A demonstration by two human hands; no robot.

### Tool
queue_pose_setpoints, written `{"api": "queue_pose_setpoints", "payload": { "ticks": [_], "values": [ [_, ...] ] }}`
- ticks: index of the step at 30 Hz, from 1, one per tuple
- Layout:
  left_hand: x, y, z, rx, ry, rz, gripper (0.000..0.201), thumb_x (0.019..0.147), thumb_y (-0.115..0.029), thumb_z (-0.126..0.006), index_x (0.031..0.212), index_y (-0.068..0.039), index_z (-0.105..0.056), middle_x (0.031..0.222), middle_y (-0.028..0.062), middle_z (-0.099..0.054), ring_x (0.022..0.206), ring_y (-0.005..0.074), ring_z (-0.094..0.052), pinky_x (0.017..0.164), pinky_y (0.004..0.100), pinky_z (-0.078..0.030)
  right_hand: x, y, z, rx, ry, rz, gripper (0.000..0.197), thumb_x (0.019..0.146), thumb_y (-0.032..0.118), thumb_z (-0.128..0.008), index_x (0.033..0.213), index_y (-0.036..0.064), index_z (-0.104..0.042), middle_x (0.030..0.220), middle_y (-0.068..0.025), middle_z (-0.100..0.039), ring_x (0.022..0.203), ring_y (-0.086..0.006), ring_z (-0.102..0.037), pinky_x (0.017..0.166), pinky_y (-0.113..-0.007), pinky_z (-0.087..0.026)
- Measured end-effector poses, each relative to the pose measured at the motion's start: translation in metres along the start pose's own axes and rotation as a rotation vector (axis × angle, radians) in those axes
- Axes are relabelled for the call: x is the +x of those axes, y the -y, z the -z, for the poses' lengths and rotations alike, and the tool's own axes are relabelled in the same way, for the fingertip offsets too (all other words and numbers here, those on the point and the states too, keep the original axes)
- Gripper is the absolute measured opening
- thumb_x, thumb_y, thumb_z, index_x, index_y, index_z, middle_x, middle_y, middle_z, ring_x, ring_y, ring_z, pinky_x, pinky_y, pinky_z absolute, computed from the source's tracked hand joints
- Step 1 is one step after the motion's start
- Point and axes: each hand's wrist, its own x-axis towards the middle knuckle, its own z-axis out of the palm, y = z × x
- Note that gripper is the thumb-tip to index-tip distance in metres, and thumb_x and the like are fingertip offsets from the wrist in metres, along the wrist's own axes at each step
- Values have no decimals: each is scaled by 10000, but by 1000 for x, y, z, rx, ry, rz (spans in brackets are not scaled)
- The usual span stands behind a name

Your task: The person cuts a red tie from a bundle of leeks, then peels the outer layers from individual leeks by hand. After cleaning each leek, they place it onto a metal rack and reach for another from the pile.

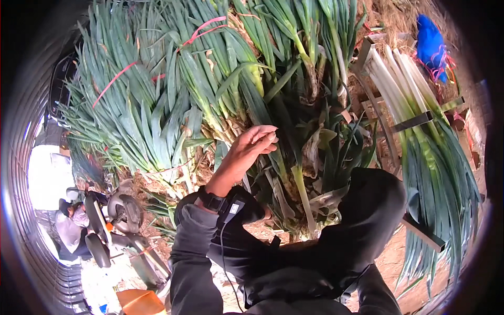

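My left hand (254, 142), wearing a black wristwatch (212, 200), is over the long green onions (231, 105) in front of me. Its fingers are curled and drawn together. Whatever may be between them is too small to make out. Beneath and beyond the hand lie loose green onions with dry, withered outer leaves (312, 147). My right sleeve (375, 294) shows at the lower edge, but the right hand is out of sight. To the right, a cluster of green onions with clean white stems (399, 84) lies across a metal rack (412, 122).
Bundles of green onions tied with pink string (202, 31) fill the far left. A blue bag (431, 44) with pink strings is at the far right. Another person (73, 226) sits near a motorbike (123, 210) at left. My bent knee (375, 205) stands between pile and rack.
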Motion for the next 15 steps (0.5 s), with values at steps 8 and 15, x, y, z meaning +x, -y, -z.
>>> {"api": "queue_pose_setpoints", "payload": {
  "ticks": [8,15],
  "values": [
    [-16,-12,5,-126,-4,-5,395,1032,-316,-578,1309,-34,-591,1142,106,-663,1025,182,-658,947,331,-527,-4,-50,145,121,-151,26,503,905,538,-681,951,49,-571,859,-101,-619,772,-245,-620,662,-399,-491],
    [-36,-23,11,-232,65,-103,374,1025,-309,-594,1292,-47,-606,1143,102,-667,1014,180,-663,940,333,-531,-55,-40,229,-86,-67,69,177,898,24,-653,890,94,-490,899,-28,-591,783,-137,-590,529,-295,-432]
  ]
}}
